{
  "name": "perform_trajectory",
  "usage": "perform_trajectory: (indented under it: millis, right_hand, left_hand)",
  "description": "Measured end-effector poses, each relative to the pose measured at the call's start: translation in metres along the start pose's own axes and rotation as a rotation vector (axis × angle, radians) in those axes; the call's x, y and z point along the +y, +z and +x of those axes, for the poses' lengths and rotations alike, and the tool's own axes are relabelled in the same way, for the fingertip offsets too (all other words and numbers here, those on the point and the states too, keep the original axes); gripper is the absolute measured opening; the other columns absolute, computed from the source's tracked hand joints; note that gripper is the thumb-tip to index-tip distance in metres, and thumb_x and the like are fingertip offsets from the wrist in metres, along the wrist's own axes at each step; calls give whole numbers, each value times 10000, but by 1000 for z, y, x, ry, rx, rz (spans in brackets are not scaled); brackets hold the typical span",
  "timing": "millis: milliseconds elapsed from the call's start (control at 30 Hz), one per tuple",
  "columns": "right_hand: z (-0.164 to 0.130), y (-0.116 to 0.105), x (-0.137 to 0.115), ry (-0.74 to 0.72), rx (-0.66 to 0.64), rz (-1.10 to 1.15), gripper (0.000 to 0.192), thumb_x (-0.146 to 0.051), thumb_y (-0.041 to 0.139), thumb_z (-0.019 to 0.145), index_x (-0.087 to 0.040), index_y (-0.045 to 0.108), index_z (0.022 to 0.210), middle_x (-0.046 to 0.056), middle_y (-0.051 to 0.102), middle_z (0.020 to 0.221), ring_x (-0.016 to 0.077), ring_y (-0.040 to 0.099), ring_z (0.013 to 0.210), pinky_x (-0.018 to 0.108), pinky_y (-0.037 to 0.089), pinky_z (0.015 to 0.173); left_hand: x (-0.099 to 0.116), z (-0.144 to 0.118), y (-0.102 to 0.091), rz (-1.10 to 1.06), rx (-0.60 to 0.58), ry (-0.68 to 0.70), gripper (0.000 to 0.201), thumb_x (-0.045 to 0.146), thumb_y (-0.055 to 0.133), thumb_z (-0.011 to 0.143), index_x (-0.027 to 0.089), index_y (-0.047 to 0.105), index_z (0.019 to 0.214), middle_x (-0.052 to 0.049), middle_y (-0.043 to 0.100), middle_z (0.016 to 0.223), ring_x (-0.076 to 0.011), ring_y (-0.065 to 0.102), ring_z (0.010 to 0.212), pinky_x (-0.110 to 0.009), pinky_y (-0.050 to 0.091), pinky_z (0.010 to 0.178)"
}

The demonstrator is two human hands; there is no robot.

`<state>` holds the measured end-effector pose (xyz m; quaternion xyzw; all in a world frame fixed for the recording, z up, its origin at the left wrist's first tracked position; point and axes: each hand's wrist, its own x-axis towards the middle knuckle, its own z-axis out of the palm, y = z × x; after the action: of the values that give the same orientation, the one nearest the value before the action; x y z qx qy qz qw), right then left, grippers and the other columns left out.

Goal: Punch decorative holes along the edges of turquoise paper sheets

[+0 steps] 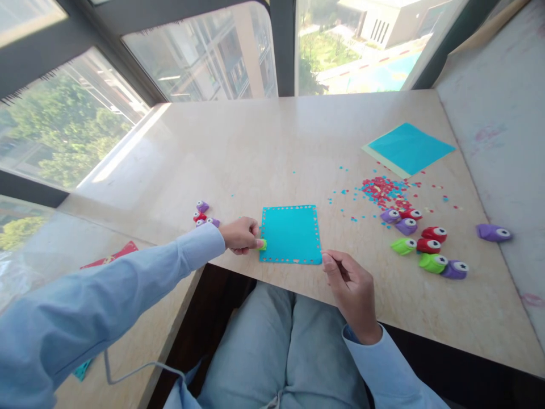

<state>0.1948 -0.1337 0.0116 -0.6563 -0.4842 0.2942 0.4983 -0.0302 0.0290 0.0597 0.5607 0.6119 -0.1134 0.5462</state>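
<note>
A square blue sheet of paper (290, 234) lies near the table's front edge, with small punched holes along its borders. My left hand (240, 234) is closed around a small green craft punch (263, 245), which sits at the sheet's left edge; most of the punch is hidden by the fingers. At the lower right corner, my right hand (351, 288) pinches the paper between thumb and fingers. Beside my left hand are several purple and red craft punches (200, 216).
Several more punches (428, 245) in red, green and purple stand at the right, one purple punch (494, 232) apart. Behind them are scattered paper bits (385, 192) and stacked blue and pale sheets (411, 147). A red punched paper (111, 254) lies at the left. Windows border the table.
</note>
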Motion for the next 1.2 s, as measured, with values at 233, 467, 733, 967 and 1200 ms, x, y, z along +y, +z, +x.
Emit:
perform_trajectory:
  millis: [233,467,733,967,1200]
  right_hand:
    - [0,0,1,-2,-7,22,213,-372,577,929,-204,708,919,26,690,726,151,627,604,265,515,582]
    - [2,-2,-1,-73,-41,9,214,-348,556,942,-203,709,907,28,706,752,153,639,631,262,508,602]
    - [2,-1,1,-85,-48,2,226,-363,550,942,-205,707,904,34,711,753,159,640,629,271,515,602]
    - [2,0,1,-84,-18,-12,235,-373,545,942,-199,699,907,40,711,768,158,631,628,275,513,597]
    - [0,4,9,-248,-73,-185,308,-293,489,954,-199,656,1196,108,717,1118,192,692,800,348,562,767]
  left_hand:
    - [20,3,6,192,-14,-63,406,156,718,661,236,321,633,93,341,371,-109,411,324,-212,278,378]
    - [21,8,2,263,-51,-42,458,170,740,634,237,290,577,87,333,355,-112,413,326,-209,266,366]
    - [21,13,-3,247,-78,-58,491,239,813,568,226,323,548,76,377,361,-100,419,335,-200,272,363]
    - [20,8,-2,238,-29,-40,500,259,826,570,227,327,552,70,387,357,-103,427,347,-203,271,369]
    - [11,2,-5,155,11,-9,550,322,858,565,228,316,572,78,390,367,-87,404,341,-195,281,359]
